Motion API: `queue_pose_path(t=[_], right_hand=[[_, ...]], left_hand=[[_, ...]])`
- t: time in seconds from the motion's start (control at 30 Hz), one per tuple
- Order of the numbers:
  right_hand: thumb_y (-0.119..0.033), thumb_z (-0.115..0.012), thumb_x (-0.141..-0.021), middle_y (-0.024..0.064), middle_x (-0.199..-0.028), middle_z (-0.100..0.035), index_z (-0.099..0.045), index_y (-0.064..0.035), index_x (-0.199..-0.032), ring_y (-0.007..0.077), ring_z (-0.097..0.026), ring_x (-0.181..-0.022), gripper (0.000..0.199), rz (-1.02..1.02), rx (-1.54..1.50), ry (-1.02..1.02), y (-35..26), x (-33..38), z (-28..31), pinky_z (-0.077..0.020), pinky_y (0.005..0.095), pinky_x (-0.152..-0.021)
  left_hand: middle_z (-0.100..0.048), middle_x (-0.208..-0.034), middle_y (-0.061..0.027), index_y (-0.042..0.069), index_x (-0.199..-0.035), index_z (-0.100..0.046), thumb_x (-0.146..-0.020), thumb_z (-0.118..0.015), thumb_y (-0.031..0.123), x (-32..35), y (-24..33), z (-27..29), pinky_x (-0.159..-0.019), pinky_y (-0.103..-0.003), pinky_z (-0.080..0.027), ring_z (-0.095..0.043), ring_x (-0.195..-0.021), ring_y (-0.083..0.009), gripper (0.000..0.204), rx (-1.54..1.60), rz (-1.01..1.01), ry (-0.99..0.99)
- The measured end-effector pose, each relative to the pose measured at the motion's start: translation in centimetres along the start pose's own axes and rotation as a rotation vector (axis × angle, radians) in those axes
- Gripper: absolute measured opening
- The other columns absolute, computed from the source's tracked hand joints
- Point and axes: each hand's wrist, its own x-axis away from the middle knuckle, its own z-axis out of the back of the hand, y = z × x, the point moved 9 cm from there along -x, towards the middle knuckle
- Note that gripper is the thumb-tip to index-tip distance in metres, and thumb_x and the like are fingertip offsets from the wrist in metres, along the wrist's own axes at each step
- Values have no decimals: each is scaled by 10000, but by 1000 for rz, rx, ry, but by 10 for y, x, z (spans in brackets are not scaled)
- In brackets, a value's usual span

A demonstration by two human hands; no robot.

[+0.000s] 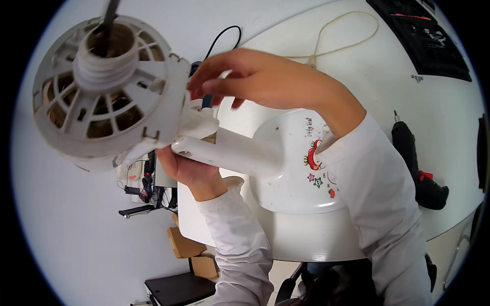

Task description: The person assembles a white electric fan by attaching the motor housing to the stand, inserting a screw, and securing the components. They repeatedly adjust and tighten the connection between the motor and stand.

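Observation:
A white electric fan lies tipped with its round vented motor housing (145,109) at the left and its base (296,188) on the white table. A threaded collar (107,64) with a dark metal shaft (108,20) sticks out of the housing's face. My left hand (191,173) is closed around the underside where the housing meets the white neck (245,148); its fingertips are hidden behind it. My right hand (240,76) reaches over to the housing's rear edge, fingers curved and apart. Nothing shows in them, and whether they touch the housing is unclear.
A black power screwdriver (416,163) lies on the right of the table (367,66). Several small screws (417,78) lie near a black tool case (423,38). A pale cord (352,51) loops behind my right arm. Cardboard boxes (185,244) stand below, left.

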Motion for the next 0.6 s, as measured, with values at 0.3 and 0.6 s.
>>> queue_pose_path(t=[0.3,0.6], right_hand=[[-153,-508,-874,34,-1079,-590,-546,-68,-1182,142,-561,-944,321,36,-471,-273,15,-4,-27,-489,310,-824],[-194,-490,-874,65,-1015,-617,-617,-29,-1059,161,-583,-929,279,151,-489,-309,5,-9,-19,-507,298,-784]], left_hand=[[-427,-1308,-6,77,-1187,-507,-859,-336,435,5,3,16,-1006,-578,-273,-143,-1347,-279,515,-110,-8,262],[-431,-1227,26,126,-953,-635,-856,-403,417,-6,5,-9,-1032,-569,-213,-97,-1349,-291,384,-279,-145,143]])
